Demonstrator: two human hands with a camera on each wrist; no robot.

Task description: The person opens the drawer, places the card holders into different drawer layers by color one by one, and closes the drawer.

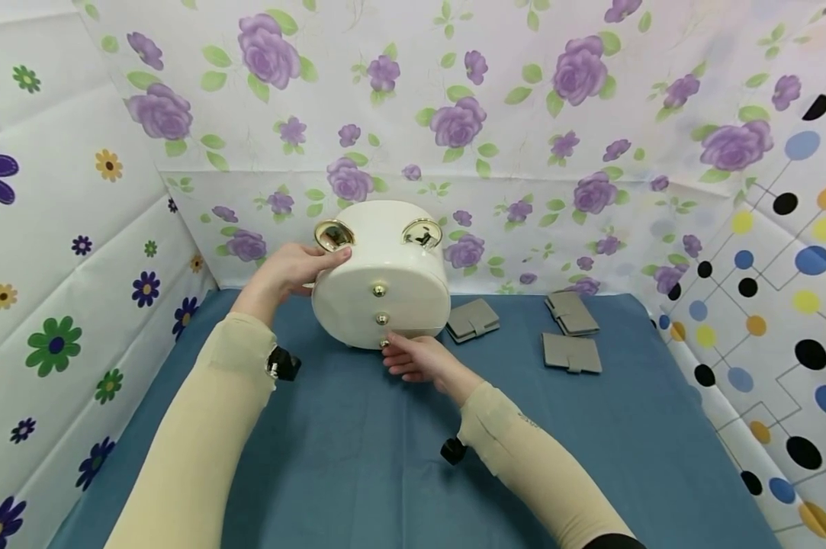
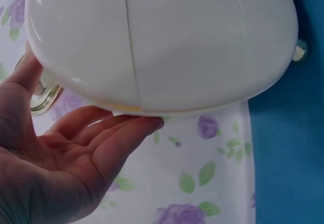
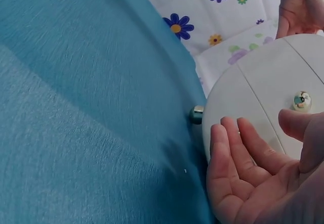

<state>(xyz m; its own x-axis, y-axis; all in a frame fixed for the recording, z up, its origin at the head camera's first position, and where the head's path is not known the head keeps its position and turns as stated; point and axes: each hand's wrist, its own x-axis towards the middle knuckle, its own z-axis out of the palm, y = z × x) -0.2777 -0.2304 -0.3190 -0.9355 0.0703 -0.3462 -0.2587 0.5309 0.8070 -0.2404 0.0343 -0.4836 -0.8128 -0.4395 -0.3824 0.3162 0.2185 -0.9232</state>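
Note:
A glossy white rounded jewelry box with gold ear-like rounds on top stands at the back of the table. Small gold knobs run down its front; the middle knob shows clearly in the right wrist view. My left hand holds the box by its upper left side, the thumb lying near the left gold ear and the fingers against the far edge. Low on the front, my right hand has its fingertips right at the bottom knob. In its wrist view, thumb and fingers stand apart, palm facing up.
To the right of the box lies a grey wallet with a strap. Farther right are two similar wallets, one at the back and one nearer. A blue cloth covers the table, with patterned sheets behind and at both sides.

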